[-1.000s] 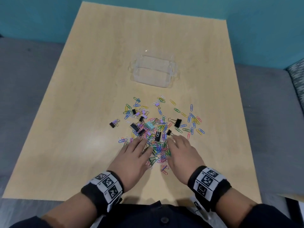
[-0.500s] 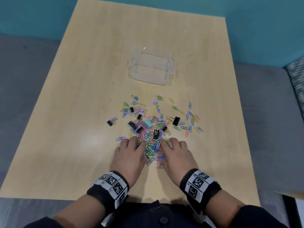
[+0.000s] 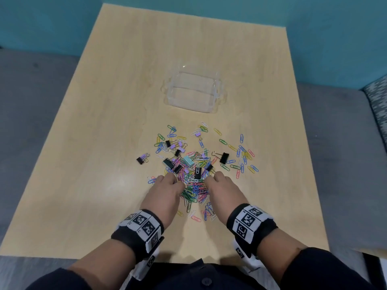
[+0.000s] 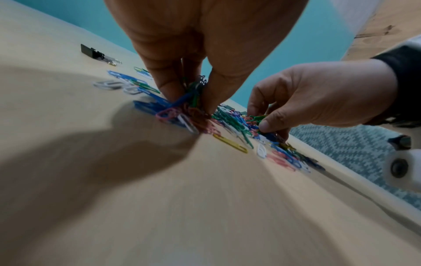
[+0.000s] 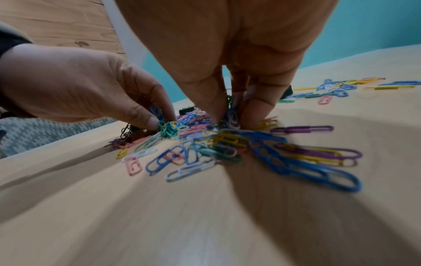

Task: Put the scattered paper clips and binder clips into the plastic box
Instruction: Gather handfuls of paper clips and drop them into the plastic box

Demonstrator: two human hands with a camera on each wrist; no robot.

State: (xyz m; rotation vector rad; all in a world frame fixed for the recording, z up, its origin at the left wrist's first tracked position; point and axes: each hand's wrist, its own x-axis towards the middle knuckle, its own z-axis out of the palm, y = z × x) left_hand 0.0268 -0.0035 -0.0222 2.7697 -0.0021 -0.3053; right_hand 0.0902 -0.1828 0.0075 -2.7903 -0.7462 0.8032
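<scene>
A heap of coloured paper clips (image 3: pixel 194 187) with several black, lilac and teal binder clips (image 3: pixel 223 157) lies spread on the wooden table (image 3: pixel 104 143). The clear plastic box (image 3: pixel 193 92) stands beyond the heap, with nothing visible inside. My left hand (image 3: pixel 167 185) pinches a bunch of paper clips (image 4: pixel 193 100) at the heap's left side. My right hand (image 3: pixel 219 183) pinches another bunch (image 5: pixel 231 115) at the heap's right side. Both sets of fingertips are buried in the clips.
One black binder clip (image 3: pixel 142 159) lies apart to the left of the heap. Loose paper clips (image 3: pixel 244 158) trail to the right. A grey floor and teal wall surround the table, with a patterned seat (image 3: pixel 379 97) at the far right.
Both hands have curled from flat on the heap into pinches, drawing clips together between them. The wrists have risen off the table.
</scene>
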